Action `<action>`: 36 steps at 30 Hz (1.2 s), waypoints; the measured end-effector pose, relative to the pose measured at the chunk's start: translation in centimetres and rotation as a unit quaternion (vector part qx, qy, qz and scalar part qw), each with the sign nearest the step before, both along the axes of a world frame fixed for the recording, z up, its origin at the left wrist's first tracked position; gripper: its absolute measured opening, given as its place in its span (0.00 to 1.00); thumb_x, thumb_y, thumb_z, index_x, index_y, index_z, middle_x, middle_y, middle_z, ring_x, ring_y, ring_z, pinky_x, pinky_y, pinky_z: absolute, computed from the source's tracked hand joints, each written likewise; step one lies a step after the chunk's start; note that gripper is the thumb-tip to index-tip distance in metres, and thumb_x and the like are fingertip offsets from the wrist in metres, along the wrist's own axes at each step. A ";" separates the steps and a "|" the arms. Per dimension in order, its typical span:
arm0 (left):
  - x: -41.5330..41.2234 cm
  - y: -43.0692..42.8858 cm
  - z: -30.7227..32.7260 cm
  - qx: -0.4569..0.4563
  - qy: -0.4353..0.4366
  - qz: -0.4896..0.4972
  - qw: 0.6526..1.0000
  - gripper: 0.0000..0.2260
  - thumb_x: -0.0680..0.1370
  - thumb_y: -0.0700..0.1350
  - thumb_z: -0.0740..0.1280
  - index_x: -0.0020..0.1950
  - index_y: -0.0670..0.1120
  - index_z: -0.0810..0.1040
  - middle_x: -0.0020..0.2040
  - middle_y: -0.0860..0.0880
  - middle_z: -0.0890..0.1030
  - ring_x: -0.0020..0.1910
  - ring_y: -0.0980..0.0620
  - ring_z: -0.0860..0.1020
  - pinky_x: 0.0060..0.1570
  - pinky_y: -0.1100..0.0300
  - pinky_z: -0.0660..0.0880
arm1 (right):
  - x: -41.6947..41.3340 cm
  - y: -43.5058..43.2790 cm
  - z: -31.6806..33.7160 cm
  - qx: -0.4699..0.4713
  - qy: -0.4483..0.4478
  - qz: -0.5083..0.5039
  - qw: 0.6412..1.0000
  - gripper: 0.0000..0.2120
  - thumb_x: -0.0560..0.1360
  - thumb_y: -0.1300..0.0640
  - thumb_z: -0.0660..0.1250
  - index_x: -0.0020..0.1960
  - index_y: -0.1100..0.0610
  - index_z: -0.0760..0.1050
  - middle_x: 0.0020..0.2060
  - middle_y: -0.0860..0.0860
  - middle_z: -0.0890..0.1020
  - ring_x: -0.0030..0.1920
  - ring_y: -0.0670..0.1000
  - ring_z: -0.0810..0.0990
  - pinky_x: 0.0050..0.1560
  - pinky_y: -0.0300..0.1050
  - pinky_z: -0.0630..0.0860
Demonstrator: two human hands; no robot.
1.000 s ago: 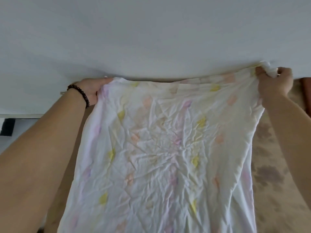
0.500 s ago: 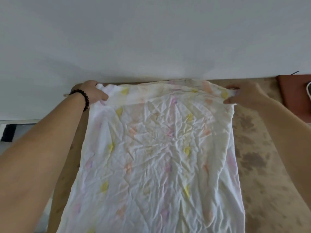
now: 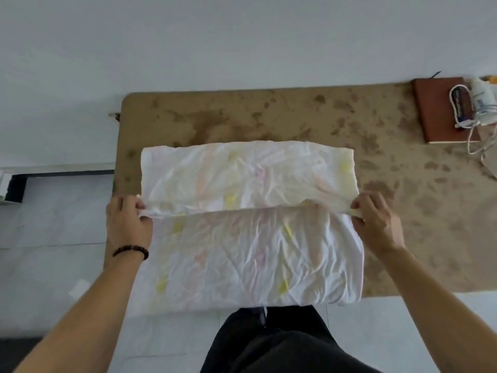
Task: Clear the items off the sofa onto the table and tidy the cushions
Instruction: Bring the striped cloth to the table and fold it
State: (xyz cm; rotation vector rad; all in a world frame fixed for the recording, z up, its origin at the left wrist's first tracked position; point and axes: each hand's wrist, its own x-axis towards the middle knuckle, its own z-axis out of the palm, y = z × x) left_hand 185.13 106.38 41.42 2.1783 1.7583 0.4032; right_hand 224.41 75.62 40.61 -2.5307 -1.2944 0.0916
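Nearest, at 6 o'clock: the person's dark trousers (image 3: 269,343), standing right against the table's near edge.

The cloth (image 3: 250,259) is white with faint pastel spots and lies on the table (image 3: 269,114). Its near edge reaches the table's near rim and looks to droop slightly over it.

Grip: the left hand (image 3: 126,224), with a bead bracelet (image 3: 131,251) on the wrist, pinches the 9 o'clock corner of the doubled-over flap. The right hand (image 3: 376,227) pinches the 3 o'clock corner. Thumb and fingers are closed on fabric on both sides.

Orientation: the flap's long axis runs 9 to 3. Its crease sits at 12 and the held free edge faces 6, towards the person. The whole cloth is roughly square at this stage.

Far side, 1–2 o'clock: a notebook (image 3: 433,109) carrying a bottle (image 3: 482,103) and a white cable (image 3: 476,141).

Progress, as I judge it: these items are off the sofa and on the table, and the cloth is mid-fold, about one fold in. It probably needs another fold or two. Sofa and cushions are out of frame, so I can't tell whether more items remain or whether the cushions are done.
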 end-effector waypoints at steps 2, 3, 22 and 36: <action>-3.8 -3.8 -1.9 -0.066 0.081 -0.031 0.994 0.15 0.67 0.28 0.70 0.50 0.41 0.75 0.49 0.38 0.77 0.47 0.37 0.73 0.38 0.49 0.70 | -3.0 -3.8 -2.1 -0.100 0.038 0.035 0.994 0.17 0.62 0.70 0.76 0.46 0.56 0.77 0.45 0.51 0.78 0.39 0.59 0.79 0.26 0.42 0.69; -5.4 -5.1 -2.7 -0.095 0.131 -0.048 0.986 0.20 0.66 0.31 0.73 0.56 0.43 0.75 0.48 0.39 0.77 0.47 0.37 0.74 0.38 0.50 0.70 | -4.1 -5.0 -2.8 -0.136 0.049 0.053 0.988 0.19 0.60 0.70 0.75 0.47 0.55 0.78 0.45 0.50 0.78 0.41 0.59 0.79 0.28 0.44 0.71; -10.4 -8.0 -3.1 -0.080 0.237 -0.204 0.946 0.14 0.60 0.33 0.75 0.42 0.41 0.77 0.47 0.42 0.72 0.42 0.39 0.73 0.35 0.51 0.71 | -8.0 -10.4 -2.0 -0.193 0.013 0.022 0.981 0.18 0.60 0.68 0.76 0.47 0.55 0.81 0.42 0.54 0.77 0.41 0.62 0.79 0.33 0.51 0.77; -2.1 -2.5 -1.1 -0.002 0.215 -0.228 0.950 0.19 0.78 0.48 0.64 0.68 0.43 0.74 0.73 0.40 0.66 0.72 0.39 0.64 0.65 0.38 0.63 | -3.8 0.6 1.4 -0.186 0.012 0.032 0.982 0.19 0.80 0.46 0.60 0.68 0.52 0.74 0.63 0.57 0.74 0.62 0.61 0.75 0.60 0.56 0.72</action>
